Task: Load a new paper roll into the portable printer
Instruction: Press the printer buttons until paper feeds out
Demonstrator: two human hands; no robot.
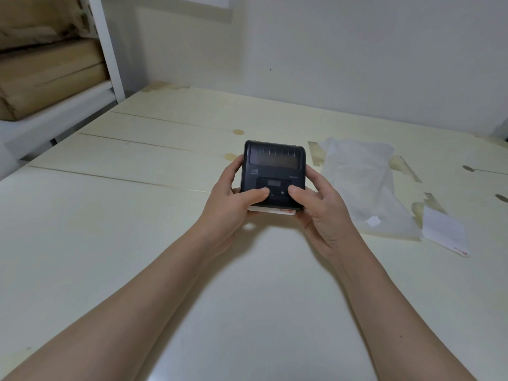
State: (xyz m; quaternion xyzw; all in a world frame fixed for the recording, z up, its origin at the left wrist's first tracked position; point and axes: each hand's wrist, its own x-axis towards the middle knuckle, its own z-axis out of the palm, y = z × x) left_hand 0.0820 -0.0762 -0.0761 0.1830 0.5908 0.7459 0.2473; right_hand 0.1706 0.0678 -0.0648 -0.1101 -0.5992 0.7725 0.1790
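A black portable printer (273, 167) is held just above the cream table (110, 215), its lid shut and a small display facing up. My left hand (233, 204) grips its left side, thumb on the front panel. My right hand (319, 210) grips the right side, thumb pressed near a button. A strip of white paper (272, 210) with a red mark sticks out from the printer's near edge, under my thumbs. The roll itself is hidden inside.
A crumpled translucent plastic bag (360, 185) lies right of the printer. A loose white paper slip (444, 233) with a red mark lies further right. White shelving with brown cardboard packages (46, 78) stands at the back left. A white wall borders the table's far edge.
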